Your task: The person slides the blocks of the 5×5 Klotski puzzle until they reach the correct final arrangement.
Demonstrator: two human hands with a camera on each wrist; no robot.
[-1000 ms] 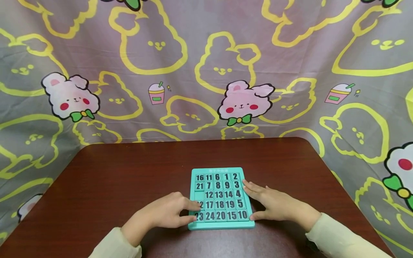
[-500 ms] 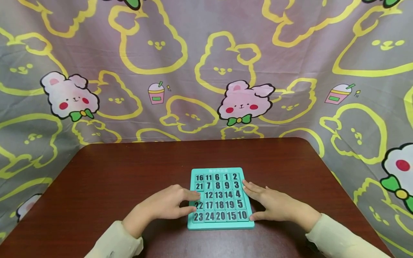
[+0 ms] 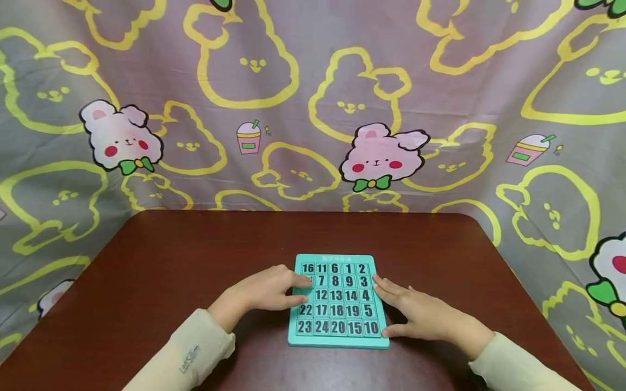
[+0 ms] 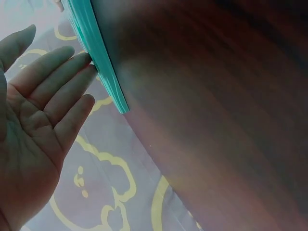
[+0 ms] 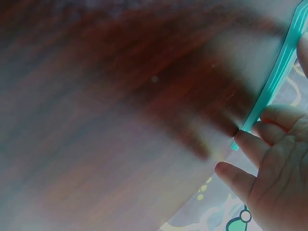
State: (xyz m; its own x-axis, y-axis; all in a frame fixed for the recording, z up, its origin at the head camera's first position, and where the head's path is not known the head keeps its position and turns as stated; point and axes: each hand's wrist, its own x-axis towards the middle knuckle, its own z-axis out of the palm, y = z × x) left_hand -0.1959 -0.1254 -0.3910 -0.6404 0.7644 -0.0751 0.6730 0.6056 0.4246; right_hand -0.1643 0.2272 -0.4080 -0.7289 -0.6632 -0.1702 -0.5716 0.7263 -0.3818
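Observation:
A teal number slide puzzle (image 3: 338,342) lies flat on the table, its tiles set in rows of black numbers. My left hand (image 3: 268,288) reaches over its left edge, the index fingertip on the tile below 16, covering its number. The left thumb tip lies lower, by the gap above tile 22 (image 3: 305,310). My right hand (image 3: 419,312) rests against the puzzle's right edge, with fingers extended near tile 3 (image 3: 364,281) and the thumb beside tile 10 (image 3: 371,328). In the right wrist view, the fingertips (image 5: 245,139) touch the teal side.
The dark reddish-brown table (image 3: 220,233) has rounded far corners. A grey curtain (image 3: 288,125) with rabbit and drink-cup prints hangs behind it and along both sides.
My left hand has moved up the puzzle's left column, from tile 22 to the tile below 16. The right hand keeps its place at the edge. The head view has shifted slightly.

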